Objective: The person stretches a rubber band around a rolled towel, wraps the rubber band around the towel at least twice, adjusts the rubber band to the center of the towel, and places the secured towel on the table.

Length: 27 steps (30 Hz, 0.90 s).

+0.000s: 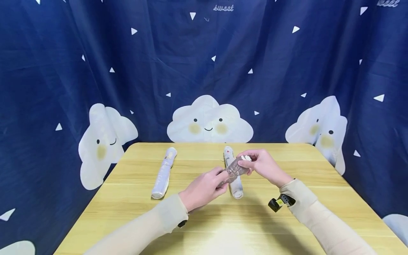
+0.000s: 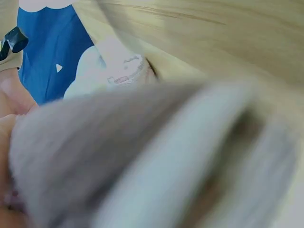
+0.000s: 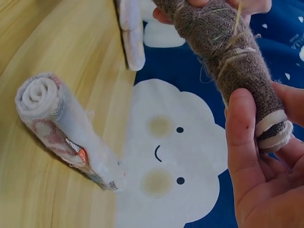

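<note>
My left hand (image 1: 205, 187) grips the near end of the brown roll (image 1: 235, 170); my right hand (image 1: 264, 163) holds it by the white-edged far end, thumb along its side. Its middle shows between my hands, above the table (image 1: 127, 212).

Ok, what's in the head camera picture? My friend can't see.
A left hand and right hand hold a brown cloth roll over a wooden table. One pale roll lies left, a second pale roll partly behind the brown one. Behind hangs a blue curtain with cloud faces.
</note>
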Tool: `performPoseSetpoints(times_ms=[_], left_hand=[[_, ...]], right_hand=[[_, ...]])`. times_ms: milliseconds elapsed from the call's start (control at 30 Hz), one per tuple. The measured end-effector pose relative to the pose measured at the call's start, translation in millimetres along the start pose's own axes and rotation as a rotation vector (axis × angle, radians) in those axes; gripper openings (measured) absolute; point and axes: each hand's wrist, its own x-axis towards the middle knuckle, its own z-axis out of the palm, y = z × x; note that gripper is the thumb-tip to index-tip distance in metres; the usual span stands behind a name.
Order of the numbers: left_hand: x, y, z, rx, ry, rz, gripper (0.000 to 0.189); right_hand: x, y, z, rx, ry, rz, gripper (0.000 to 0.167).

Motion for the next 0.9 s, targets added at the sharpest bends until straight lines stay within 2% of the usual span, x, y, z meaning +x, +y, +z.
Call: performPoseSetpoints(times_ms=[100,200,367,467,633,733,900], left_hand=[[-1.3,-0.9,-2.3,-0.036,0.019,0.005,0.035],[0.0,-1.7,-5.6,-0.016,0.01,0.001,0.05],[6.0,-1.8,-8.6,0.112,-0.035,0.015,0.046],[7.6,-0.2,-9.2,0.174,-0.038,0.038,0.041],[6.9,4.1,-5.6,0.168,0.012,0.032,0.033],[5.5,6.0,-0.4,0.077,0.011,-0.04,0.036],[2.8,2.9,1.7,-0.225,-0.033,-0.201,0.039]], right_hand=[[-0.2,-1,-1,0.021,-0.01,0.015,0.022],[-0.3,-3,0,0.013,-0.014,0.018,0.023],[-2.7,-10,3,-0.029,0.024,0.025,0.022],[-2.5,-12,6,-0.06,0.056,0.041,0.02],[-3.4,-19,11,-0.076,0.09,0.058,0.017],[-4.4,-22,12,-0.092,0.095,0.045,0.017],[-5.5,-16,4,-0.086,0.006,-0.089,0.024]])
